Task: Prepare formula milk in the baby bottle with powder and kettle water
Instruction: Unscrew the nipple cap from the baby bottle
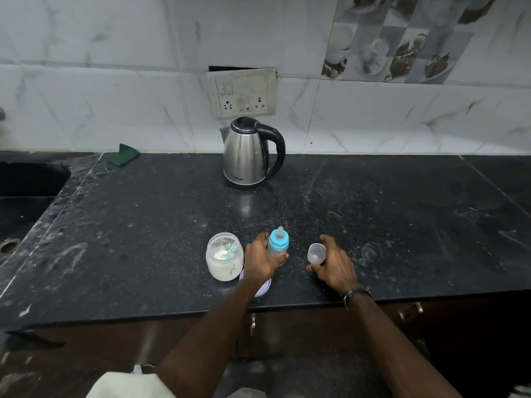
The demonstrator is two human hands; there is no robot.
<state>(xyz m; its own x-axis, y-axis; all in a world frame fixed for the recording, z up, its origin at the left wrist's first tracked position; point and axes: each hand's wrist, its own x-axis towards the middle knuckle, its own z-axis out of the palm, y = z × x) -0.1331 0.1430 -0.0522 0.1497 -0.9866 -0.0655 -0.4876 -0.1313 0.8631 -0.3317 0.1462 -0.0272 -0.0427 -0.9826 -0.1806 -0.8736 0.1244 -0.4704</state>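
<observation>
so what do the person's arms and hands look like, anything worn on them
Both forearms are bare, with no sleeves reaching them. The right hand has a thin dark band round the wrist, with a small knot or clasp on it. The left hand shows no ring, watch or band.

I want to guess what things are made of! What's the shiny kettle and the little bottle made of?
The shiny silver kettle with a black handle looks like brushed steel: it mirrors light. Its handle seems black plastic. The small clear baby bottle with a blue collar, in the left hand's grip, looks like see-through plastic, though glass can't be ruled out.
</observation>
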